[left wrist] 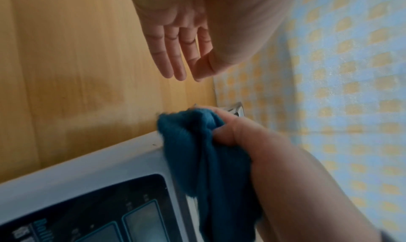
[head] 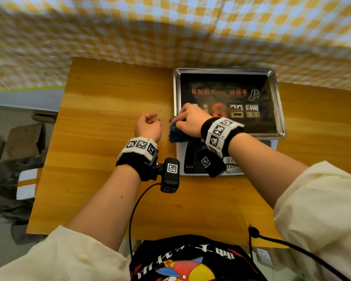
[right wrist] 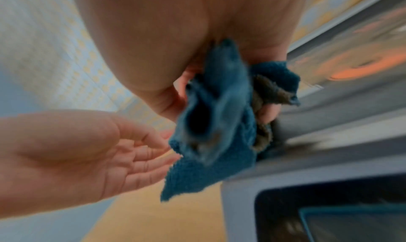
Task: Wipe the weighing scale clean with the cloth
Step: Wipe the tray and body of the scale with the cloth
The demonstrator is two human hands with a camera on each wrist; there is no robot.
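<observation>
Head view showed the right hand [head: 187, 120] bunching the blue cloth [head: 176, 133] against the scale's [head: 229, 102] near-left corner on the table [head: 109, 110]; the left hand [head: 148, 126] hovered beside it, loose and empty.

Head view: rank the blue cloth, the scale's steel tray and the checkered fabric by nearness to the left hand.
From the left hand:
1. Blue cloth, just to its right, gripped by the right hand.
2. Steel tray, further right, on the scale.
3. Checkered fabric, beyond the table's far edge.

The right hand [right wrist: 197, 58] grips a blue cloth [right wrist: 215, 132] against the scale [right wrist: 329, 167]; left hand [right wrist: 77, 152] beside.
</observation>
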